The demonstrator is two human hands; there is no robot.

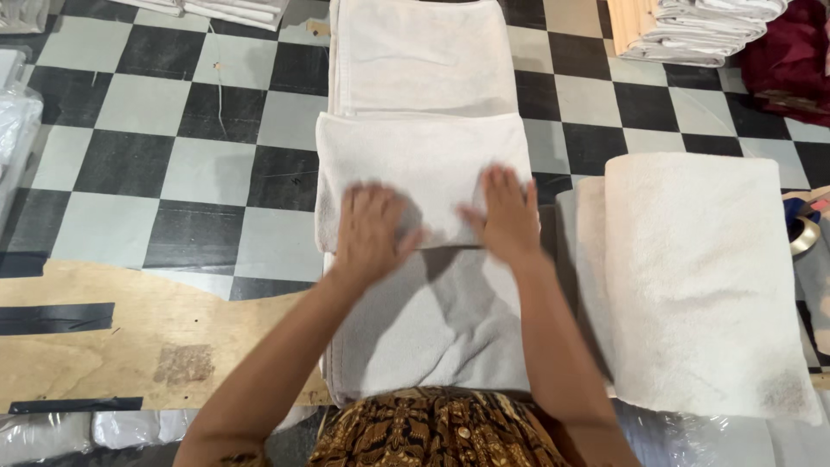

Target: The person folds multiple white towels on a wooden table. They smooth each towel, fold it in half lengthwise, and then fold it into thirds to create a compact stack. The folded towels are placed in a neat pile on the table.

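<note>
Pressing flat on a white towel [424,173], the left hand [370,232] and the right hand [508,216] lie side by side with fingers spread and open, palms down, gripping nothing. The towel runs along the middle of the checkered table [173,173], from the far edge to the near edge; its folded flap crosses the middle, and both hands rest on the flap's near hem. The towel's far end is cut off by the frame, and its near end disappears behind the person's patterned brown garment [441,432]. The cloth looks soft and nubbly, faintly grey along the edges. A folded white towel stack [700,277], thick and rounded at its left fold, sits at the right edge, just beside the right forearm. More stacked linens [692,30] lie at the far right corner, partly out of view. Bare plywood [112,346] with black tape strips [52,318] shows at the near left corner.
</note>
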